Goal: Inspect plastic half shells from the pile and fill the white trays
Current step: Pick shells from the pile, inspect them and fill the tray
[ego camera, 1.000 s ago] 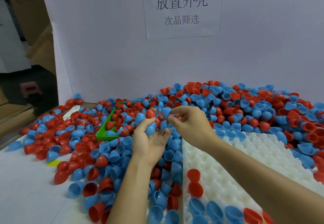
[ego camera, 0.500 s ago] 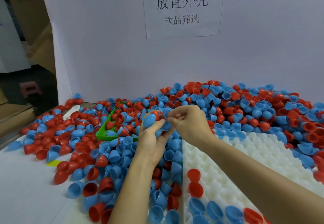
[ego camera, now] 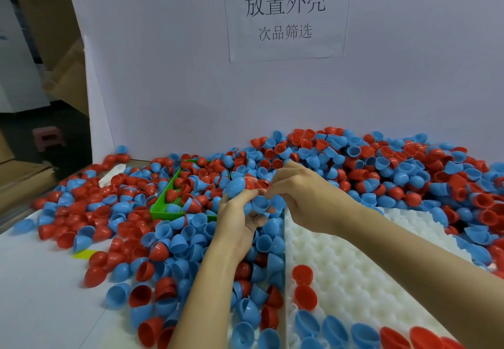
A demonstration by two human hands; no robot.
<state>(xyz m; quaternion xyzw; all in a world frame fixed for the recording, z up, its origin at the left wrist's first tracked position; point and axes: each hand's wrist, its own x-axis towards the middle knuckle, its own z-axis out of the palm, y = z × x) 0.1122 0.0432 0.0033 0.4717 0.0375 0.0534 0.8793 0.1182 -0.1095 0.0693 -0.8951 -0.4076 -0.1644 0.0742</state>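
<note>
Nearest the viewer, below the right forearm, a white tray (ego camera: 354, 275) of soft-looking, dimpled material is seen, its cups rounded and matte. A few smooth red and blue half shells are seated in its near rows, among them a red half shell (ego camera: 305, 297) with its hollow facing up. To the left of both forearms, loose glossy domes are scattered over a flat white table (ego camera: 35, 294), on which a small yellow-green tape mark (ego camera: 85, 253) lies.

Further out, the left hand (ego camera: 237, 223) is raised, its fingers curled round several shells; a blue half shell (ego camera: 236, 187) is pinched at the top between thumb and fingers. Just to its right the right hand (ego camera: 302, 198) is held, fingertips drawn together against a small red shell edge (ego camera: 263, 184) beside the blue one; exactly what is pinched cannot be told.

Left of the left hand, a green tray (ego camera: 166, 206) with a perforated floor is half buried in shells. Beyond both hands the pile (ego camera: 381, 168) of red and blue half shells is heaped against a white board (ego camera: 169, 75), on which a printed paper sign (ego camera: 286, 15) is fixed.
</note>
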